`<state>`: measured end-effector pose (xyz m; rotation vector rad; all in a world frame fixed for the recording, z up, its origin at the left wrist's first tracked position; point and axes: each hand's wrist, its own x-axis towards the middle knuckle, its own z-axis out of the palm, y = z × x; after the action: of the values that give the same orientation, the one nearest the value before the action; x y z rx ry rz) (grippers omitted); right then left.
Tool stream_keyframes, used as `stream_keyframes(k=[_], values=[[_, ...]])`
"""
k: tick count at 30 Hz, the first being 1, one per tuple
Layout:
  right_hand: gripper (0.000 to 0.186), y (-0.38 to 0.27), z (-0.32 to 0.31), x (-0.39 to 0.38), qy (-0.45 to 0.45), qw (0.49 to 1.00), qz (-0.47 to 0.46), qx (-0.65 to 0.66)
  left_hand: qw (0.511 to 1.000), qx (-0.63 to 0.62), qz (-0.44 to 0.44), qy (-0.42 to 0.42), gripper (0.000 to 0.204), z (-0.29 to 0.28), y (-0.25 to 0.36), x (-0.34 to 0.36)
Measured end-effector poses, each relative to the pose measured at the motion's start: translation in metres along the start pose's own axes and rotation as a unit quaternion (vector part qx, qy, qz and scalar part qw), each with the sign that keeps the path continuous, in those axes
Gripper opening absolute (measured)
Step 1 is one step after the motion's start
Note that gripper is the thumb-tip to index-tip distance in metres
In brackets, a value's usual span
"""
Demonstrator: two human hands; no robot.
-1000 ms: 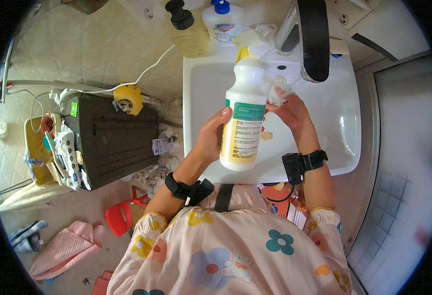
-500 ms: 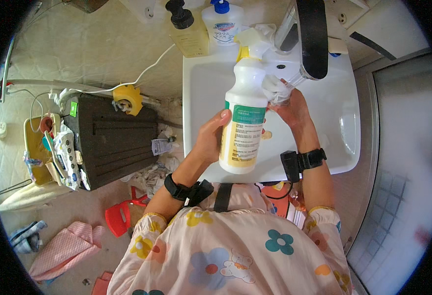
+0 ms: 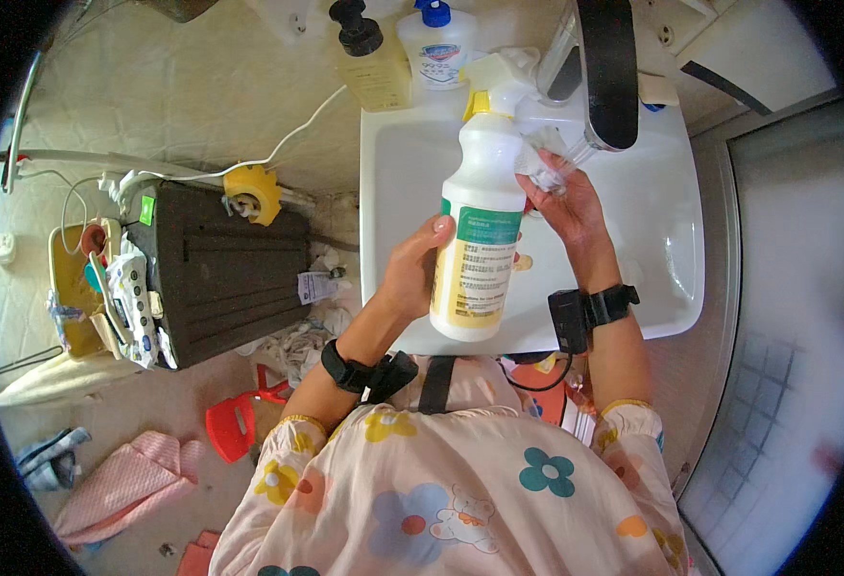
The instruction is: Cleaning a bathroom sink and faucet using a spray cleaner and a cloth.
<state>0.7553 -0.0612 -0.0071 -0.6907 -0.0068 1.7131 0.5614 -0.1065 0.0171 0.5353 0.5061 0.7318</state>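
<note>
A white spray bottle (image 3: pixel 484 163) with a yellow-collared trigger head and a green and yellow label is held over the sink, nearly upright in the picture. My left hand (image 3: pixel 416 261) is closed round its lower body, thumb on the label's edge. Close by the bottle's right side, my right hand (image 3: pixel 573 208) grips a crumpled white wet cloth (image 3: pixel 544 163) under the faucet (image 3: pixel 606 77). Clear water (image 3: pixel 578 154) seems to run from the spout onto the cloth. Some of the right fingers are hidden behind the cloth and bottle.
The white sink (image 3: pixel 648 259) lies beneath both hands. A pump bottle of yellowish liquid (image 3: pixel 374 72) and a white bottle with a blue pump (image 3: pixel 436 48) stand on its back left edge. Left is a dark lidded bin (image 3: pixel 235 274); a red plastic thing (image 3: pixel 230 427) lies on the floor.
My right hand has turned and its fingers have shifted up on the cloth, which is bunched differently under the faucet. My left hand and the spray bottle have hardly moved.
</note>
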Motion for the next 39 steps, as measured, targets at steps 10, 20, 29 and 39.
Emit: stream_keyframes(k=[10,20,29,39], values=[[0.035,0.003,-0.012,0.008,0.06,0.997,-0.025,-0.045,1.0,-0.015,-0.002,-0.003,0.065,0.006,0.002,-0.003],[0.018,0.001,-0.023,0.017,-0.055,0.996,0.004,-0.076,1.0,-0.02,-0.001,-0.004,0.065,0.009,0.003,-0.005],[0.024,0.0,-0.019,0.021,-0.063,0.995,0.039,-0.068,0.999,-0.034,0.001,-0.026,0.065,0.003,0.001,-0.006],[0.036,-0.001,-0.03,0.029,-0.137,0.988,0.066,0.014,0.999,-0.039,-0.006,-0.009,0.064,0.007,0.004,-0.007]])
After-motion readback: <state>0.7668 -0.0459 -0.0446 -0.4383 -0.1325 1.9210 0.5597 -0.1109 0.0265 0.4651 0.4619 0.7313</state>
